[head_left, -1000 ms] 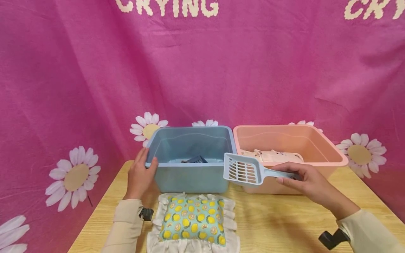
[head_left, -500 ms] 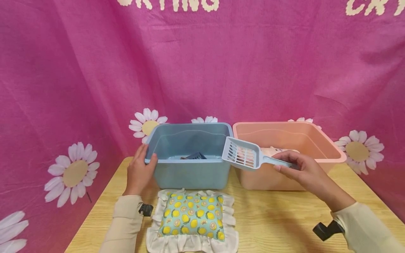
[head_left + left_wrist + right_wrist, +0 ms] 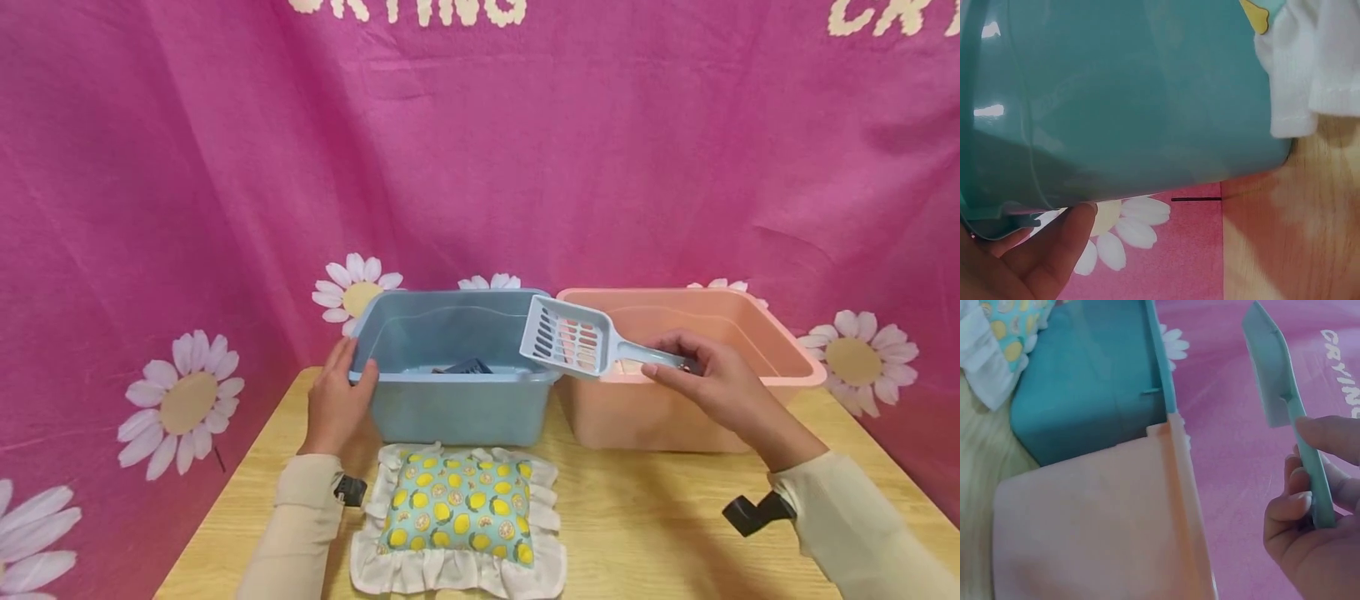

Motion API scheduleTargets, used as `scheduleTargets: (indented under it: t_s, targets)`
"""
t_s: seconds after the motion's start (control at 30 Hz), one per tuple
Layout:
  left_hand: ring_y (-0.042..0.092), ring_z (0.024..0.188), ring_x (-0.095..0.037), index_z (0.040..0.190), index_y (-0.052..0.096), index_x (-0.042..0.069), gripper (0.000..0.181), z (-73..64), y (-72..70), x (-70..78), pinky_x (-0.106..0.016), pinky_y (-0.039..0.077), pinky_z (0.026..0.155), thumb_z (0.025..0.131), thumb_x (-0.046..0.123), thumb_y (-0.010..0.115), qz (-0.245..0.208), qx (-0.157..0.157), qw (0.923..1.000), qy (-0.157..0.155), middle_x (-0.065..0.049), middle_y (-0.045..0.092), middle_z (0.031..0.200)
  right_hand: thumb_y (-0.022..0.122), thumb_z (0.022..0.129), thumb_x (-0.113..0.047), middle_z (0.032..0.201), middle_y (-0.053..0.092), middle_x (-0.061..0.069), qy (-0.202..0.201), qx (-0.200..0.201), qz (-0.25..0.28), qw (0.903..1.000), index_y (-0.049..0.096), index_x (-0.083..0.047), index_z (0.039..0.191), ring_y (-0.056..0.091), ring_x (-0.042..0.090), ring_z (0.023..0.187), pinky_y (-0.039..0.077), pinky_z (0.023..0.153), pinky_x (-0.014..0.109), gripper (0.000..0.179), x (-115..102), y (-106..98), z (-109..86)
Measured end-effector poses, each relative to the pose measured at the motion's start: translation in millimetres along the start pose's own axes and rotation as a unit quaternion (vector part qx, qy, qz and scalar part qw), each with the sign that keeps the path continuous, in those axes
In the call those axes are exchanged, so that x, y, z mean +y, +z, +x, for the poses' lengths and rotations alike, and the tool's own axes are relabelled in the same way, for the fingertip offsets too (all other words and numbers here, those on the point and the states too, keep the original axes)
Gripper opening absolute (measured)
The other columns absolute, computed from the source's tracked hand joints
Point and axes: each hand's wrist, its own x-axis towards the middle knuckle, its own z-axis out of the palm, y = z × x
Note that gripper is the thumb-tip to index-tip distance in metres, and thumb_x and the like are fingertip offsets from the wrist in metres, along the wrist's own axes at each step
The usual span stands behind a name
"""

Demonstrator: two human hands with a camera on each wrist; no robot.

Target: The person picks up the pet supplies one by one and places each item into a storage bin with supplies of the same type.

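A pale blue slotted litter scoop is held by its handle in my right hand. Its head is raised above the rims where the two bins meet. In the right wrist view, thumb and fingers wrap the scoop's handle. My left hand grips the front left corner of a blue plastic bin, thumb at the front rim. Inside that bin lies a small dark blue object, mostly hidden by the front wall. Beside it stands a pink bin with something pale inside, largely hidden behind scoop and hand.
A lemon-print cushion with white ruffles lies in front of the blue bin on the wooden table. A magenta cloth with daisies hangs close behind the bins.
My right hand has lifted the scoop, bringing it slightly left and higher over the bins' rims. The left hand keeps its place on the blue bin. The head view has tilted slightly.
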Motion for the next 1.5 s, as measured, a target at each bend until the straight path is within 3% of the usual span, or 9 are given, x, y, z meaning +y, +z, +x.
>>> scheduleTargets:
  t_s: [0.17,0.37,0.67,1.0,1.23,1.5]
  targets:
    - [0.039,0.135,-0.039,0.148,0.040,0.009,0.062,4.8,-2.1,1.8,-0.060,0.035,0.104,0.096,0.041,0.049,0.001,0.007,0.9999,0.010,-0.011,0.035,0.153,0.071,0.088,-0.018,0.095,0.068,0.003,0.012,0.002,0.014,0.9998,0.065,-0.003,0.110,0.059,0.006,0.077,0.050,0.065,0.017,0.027,-7.2,-0.9,17.4]
    - [0.039,0.134,-0.039,0.147,0.041,0.008,0.061,1.9,-2.1,1.6,-0.059,0.035,0.104,0.095,0.039,0.051,0.002,0.004,1.0000,0.008,-0.012,0.035,0.153,0.073,0.084,-0.041,0.114,0.068,-0.001,0.064,-0.009,0.013,0.9978,0.067,-0.022,0.118,0.062,0.011,0.093,0.050,0.075,0.019,0.039,-17.3,2.2,27.8]
    - [0.038,0.135,-0.038,0.148,0.039,0.011,0.061,-1.9,-1.4,0.2,-0.060,0.034,0.104,0.096,0.040,0.049,0.001,0.003,1.0000,-0.004,-0.008,0.033,0.154,0.071,0.088,-0.023,0.112,0.067,0.003,0.014,-0.011,0.036,0.9992,0.066,-0.010,0.121,0.062,0.010,0.086,0.052,0.073,0.020,0.036,-20.8,12.6,42.4]
    - [0.038,0.135,-0.038,0.147,0.040,0.009,0.061,0.1,0.6,0.2,-0.058,0.033,0.106,0.095,0.039,0.050,0.000,0.005,1.0000,0.000,-0.009,0.034,0.154,0.071,0.088,-0.026,0.112,0.065,0.013,0.033,-0.026,0.032,0.9986,0.065,-0.006,0.119,0.058,0.011,0.084,0.050,0.069,0.019,0.037,-28.5,28.7,58.0]
    - [0.042,0.132,-0.040,0.145,0.043,0.007,0.059,1.9,1.4,1.3,-0.060,0.033,0.106,0.095,0.038,0.050,0.005,0.016,0.9998,0.007,-0.012,0.037,0.152,0.073,0.087,-0.026,0.103,0.066,0.010,0.035,-0.024,0.036,0.9984,0.066,-0.007,0.115,0.055,0.016,0.075,0.050,0.059,0.024,0.035,-26.6,36.9,68.8]
    - [0.041,0.133,-0.039,0.147,0.041,0.009,0.060,-0.9,-1.2,0.6,-0.059,0.032,0.106,0.096,0.039,0.049,0.004,0.011,0.9999,0.003,-0.011,0.035,0.153,0.073,0.086,-0.016,0.116,0.065,0.012,0.026,-0.029,0.064,0.9972,0.065,-0.003,0.117,0.061,0.013,0.090,0.052,0.074,0.019,0.035,-27.9,53.2,78.4]
